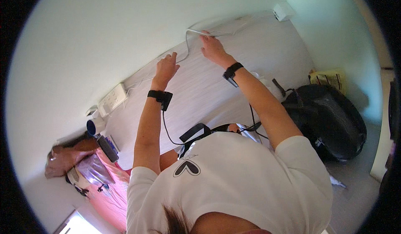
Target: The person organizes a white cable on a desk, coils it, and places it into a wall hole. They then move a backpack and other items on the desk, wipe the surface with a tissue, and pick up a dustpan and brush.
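Note:
A white cable (187, 43) runs along the rear edge of a pale wood-grain tabletop (188, 86), against the wall, with a raised bend between my hands. My left hand (167, 66) is at that edge, by the cable's left part; whether its fingers hold the cable is unclear. Farther right, my right hand (214, 47) has its fingertips at the cable, and their hold cannot be made out. Thinner white cords lead left to a white power strip (113, 99) by the wall. Both wrists wear black straps with small devices.
A blue-and-white cup (95, 126) and a dark brush-like object (107, 148) are at the left end. On the right sit a black backpack (325, 121) and a yellow package (329, 77). A white box (283, 11) stands in the far corner. Black cables hang near my torso.

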A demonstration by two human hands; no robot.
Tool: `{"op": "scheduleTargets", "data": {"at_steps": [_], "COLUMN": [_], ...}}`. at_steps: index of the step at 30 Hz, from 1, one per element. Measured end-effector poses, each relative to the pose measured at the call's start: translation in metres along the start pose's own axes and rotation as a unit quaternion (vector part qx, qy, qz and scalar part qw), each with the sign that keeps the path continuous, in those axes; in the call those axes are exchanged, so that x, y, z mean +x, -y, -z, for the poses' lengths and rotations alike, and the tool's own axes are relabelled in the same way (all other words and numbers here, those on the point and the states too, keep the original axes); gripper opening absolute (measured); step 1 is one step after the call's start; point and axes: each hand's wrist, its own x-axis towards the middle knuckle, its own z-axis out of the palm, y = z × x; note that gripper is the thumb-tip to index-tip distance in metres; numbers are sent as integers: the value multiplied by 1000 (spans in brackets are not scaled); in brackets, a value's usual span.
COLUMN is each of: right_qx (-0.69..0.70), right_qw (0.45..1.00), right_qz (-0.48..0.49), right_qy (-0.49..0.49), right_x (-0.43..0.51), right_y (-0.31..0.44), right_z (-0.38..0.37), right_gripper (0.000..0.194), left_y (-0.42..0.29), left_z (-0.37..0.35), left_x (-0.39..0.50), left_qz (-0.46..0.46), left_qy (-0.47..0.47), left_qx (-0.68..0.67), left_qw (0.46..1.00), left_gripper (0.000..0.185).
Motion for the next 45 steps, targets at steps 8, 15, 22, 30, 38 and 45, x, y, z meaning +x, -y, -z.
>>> {"op": "scheduleTargets", "data": {"at_steps": [8, 15, 22, 30, 38, 45], "right_qx": [31, -128, -144, 39, -110, -213], "right_qw": [995, 957, 960, 953, 918, 948], "right_qz": [55, -262, -237, -172, -331, -115], "right_qy": [-74, 6, -42, -248, -187, -208], "right_x": [-59, -202, -244, -176, -68, -3], "right_y": [-14, -32, -57, -126, -284, -252], "right_z": [12, 70, 63, 103, 83, 4], "right_gripper": [35, 48, 35, 21, 43, 42], "left_y": [3, 12, 4, 3, -2, 10], "left_z": [-29, -9, 8, 14, 22, 15], "left_x": [38, 28, 20, 14, 11, 8], "left_qz": [-58, -59, -80, -65, -63, -70], "left_qy": [-12, -62, -105, -109, -151, -163], "left_qx": [95, 52, 86, 59, 54, 33], "left_qw": [994, 995, 987, 990, 985, 984], "left_gripper": [14, 17, 13, 13, 9, 7]}}
